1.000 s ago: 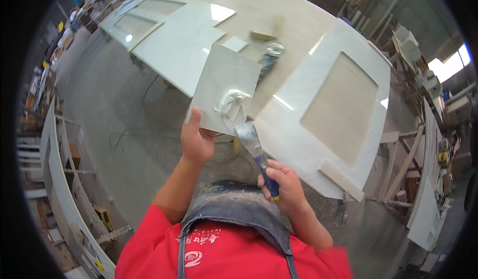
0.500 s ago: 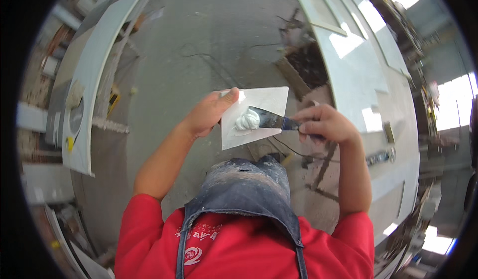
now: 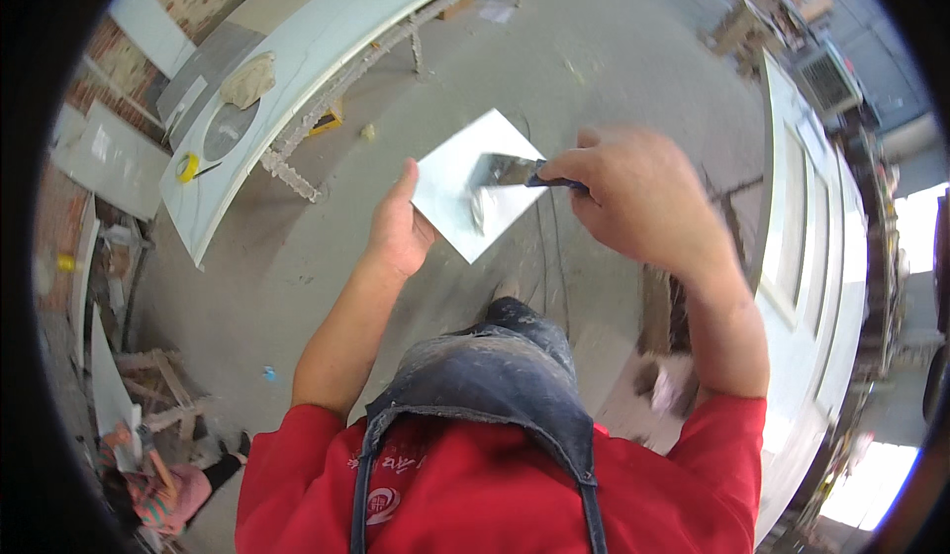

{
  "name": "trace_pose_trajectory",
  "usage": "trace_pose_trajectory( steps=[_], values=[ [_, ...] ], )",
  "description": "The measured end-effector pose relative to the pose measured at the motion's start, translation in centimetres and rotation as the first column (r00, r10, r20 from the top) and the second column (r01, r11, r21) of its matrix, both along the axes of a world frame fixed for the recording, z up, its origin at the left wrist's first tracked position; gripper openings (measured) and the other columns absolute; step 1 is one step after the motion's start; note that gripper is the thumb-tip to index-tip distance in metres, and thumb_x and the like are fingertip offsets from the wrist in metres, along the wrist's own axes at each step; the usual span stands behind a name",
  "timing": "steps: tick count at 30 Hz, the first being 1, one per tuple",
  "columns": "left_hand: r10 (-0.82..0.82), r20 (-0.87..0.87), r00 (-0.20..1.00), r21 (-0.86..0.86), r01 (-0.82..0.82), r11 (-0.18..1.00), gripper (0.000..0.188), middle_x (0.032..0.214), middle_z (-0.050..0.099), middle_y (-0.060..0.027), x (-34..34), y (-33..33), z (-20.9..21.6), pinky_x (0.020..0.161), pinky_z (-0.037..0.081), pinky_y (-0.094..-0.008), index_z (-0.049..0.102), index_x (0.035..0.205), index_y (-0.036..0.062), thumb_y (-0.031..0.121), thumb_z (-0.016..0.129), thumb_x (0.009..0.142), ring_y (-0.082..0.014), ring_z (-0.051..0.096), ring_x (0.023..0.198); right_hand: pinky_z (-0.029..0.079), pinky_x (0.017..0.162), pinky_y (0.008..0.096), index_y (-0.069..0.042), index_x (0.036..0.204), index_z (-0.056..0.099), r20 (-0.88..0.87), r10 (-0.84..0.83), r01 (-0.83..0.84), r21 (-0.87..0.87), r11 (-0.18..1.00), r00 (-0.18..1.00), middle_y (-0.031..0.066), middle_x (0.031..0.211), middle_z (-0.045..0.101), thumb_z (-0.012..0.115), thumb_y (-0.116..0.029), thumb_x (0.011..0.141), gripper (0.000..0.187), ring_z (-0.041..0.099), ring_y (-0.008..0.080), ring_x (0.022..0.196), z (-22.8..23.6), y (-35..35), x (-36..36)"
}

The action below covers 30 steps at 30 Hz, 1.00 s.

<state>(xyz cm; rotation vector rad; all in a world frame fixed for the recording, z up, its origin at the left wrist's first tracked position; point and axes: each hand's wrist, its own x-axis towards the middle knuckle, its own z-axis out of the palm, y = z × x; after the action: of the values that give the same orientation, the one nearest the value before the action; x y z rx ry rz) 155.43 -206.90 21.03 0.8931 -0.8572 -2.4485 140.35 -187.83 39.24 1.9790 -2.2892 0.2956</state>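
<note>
My left hand (image 3: 401,226) grips the left corner of a white square board (image 3: 450,173), its thumb along the edge. The board is held out in front of my apron and turned like a diamond. My right hand (image 3: 633,193), slightly blurred, is closed round the dark handle of a putty knife (image 3: 510,169). The blade lies over the board's right half. Just below the blade, a streak of pale paste (image 3: 482,213) sits on the board; the blade may hide more of it.
To the left stands a long pale slab table (image 3: 223,213) with an oval cutout, a stone piece (image 3: 247,81) and yellow tape (image 3: 187,167). Pale panels (image 3: 792,257) lie at right. Cables (image 3: 554,257) cross the floor. Another person (image 3: 173,495) is low at lower left.
My view has swung to the right-to-left side, bringing the left table closer in. The board has turned to a diamond, and the thick paste mound now shows as a thinner streak below the blade.
</note>
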Motion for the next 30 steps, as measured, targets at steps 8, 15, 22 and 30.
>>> trace_pose_trajectory(
  steps=[8, 15, 22, 30],
  values=[
    [0.276, -0.45, 0.849, -0.163, -0.382, 0.91, 0.063, 0.149, 0.053, -0.0164, -10.5, -10.4, 2.4, 0.11, 0.045, -0.0468, 0.04, 0.152, -0.0007, 0.047, 0.034, 0.111, -0.0317, 0.055, 0.134, 0.044, 0.041, 0.0216, 0.008, 0.134, 0.055, 0.929, -0.268, 0.219, 0.326, 0.92, -0.256, 0.0128, 0.085, 0.071, 0.052, -0.012, 0.1, 0.04, 0.06, 0.012, 0.05, -7.7, -7.4, -9.9],
    [0.179, -0.424, 0.888, -0.436, -0.374, 0.819, 0.065, 0.149, 0.052, -0.0173, -18.2, -20.6, -0.2, 0.112, 0.043, -0.0451, 0.039, 0.152, -0.0045, 0.046, 0.033, 0.111, -0.0296, 0.054, 0.135, 0.037, 0.035, 0.0212, 0.008, 0.137, 0.05, 0.891, -0.142, 0.223, 0.258, 0.94, -0.431, 0.0126, 0.081, 0.07, 0.054, -0.014, 0.1, 0.043, 0.053, 0.0103, 0.043, -11.2, -20.3, -19.4],
    [0.071, -0.388, 0.919, -0.135, -0.133, 0.982, 0.063, 0.144, 0.057, -0.0136, -27.8, -32.4, 1.2, 0.108, 0.046, -0.0416, 0.044, 0.149, -0.0016, 0.048, 0.034, 0.111, -0.0258, 0.057, 0.13, 0.048, 0.055, 0.0269, 0.0, 0.128, 0.065, 0.975, -0.06, 0.364, -0.024, 0.931, 0.216, 0.0093, 0.088, 0.071, 0.067, -0.009, 0.095, 0.035, 0.063, 0.0157, 0.065, -11.3, -30.9, -29.3],
    [0.162, -0.42, 0.893, 0.141, -0.112, 0.984, 0.058, 0.14, 0.061, -0.0116, -36.2, -41.8, 2.4, 0.107, 0.049, -0.0415, 0.05, 0.143, 0.0004, 0.046, 0.032, 0.112, -0.0249, 0.059, 0.128, 0.049, 0.067, 0.0288, -0.001, 0.116, 0.073, 0.753, 0.003, 0.373, -0.33, 0.867, 0.659, 0.0102, 0.087, 0.068, 0.076, -0.002, 0.087, 0.029, 0.062, 0.0182, 0.073, -16.4, -39.4, -34.6]
  ],
)
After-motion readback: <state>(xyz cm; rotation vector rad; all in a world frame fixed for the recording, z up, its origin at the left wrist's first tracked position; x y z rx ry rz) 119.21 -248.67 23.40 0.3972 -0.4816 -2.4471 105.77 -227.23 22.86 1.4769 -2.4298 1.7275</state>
